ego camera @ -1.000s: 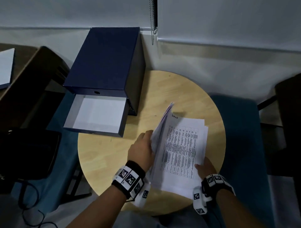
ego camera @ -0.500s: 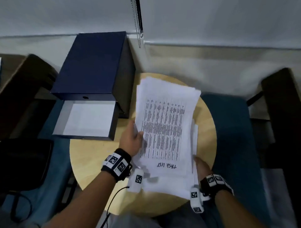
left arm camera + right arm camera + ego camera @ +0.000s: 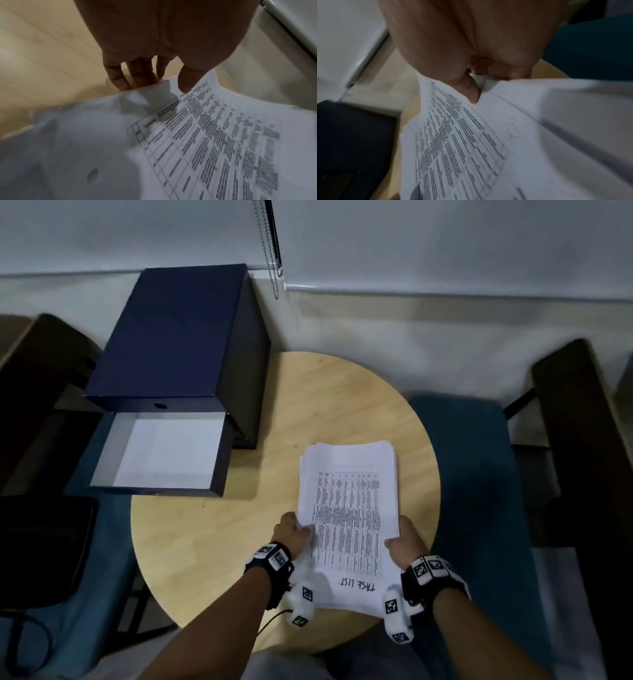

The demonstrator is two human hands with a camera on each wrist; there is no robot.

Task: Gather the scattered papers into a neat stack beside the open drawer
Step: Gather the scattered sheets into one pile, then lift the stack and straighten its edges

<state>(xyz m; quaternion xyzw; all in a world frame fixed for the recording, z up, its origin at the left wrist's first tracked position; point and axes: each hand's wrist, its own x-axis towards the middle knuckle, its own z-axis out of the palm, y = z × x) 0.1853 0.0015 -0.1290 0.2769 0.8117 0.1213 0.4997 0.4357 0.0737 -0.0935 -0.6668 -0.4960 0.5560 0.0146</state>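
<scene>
A stack of white papers (image 3: 349, 508), its top sheet a printed table marked "TASK LIST", lies over the round wooden table (image 3: 212, 529), right of the open drawer (image 3: 164, 453) of a dark blue box (image 3: 178, 337). My left hand (image 3: 293, 530) pinches the stack's left edge, thumb on top and fingers beneath, as the left wrist view shows on the papers (image 3: 205, 135). My right hand (image 3: 404, 537) pinches the right edge, thumb on the top sheet. The right wrist view shows the papers (image 3: 471, 142) bowed between thumb and curled fingers. The stack's edges are nearly aligned.
The drawer's white inside holds nothing visible. Teal chairs (image 3: 472, 474) flank the table on both sides. A dark wooden piece (image 3: 582, 457) stands at the right. A blind cord (image 3: 270, 251) hangs against the wall behind the box.
The sheets were lifted and fanned upright half a second ago; now they are lowered flat over the table, squared together, with each hand on one side edge.
</scene>
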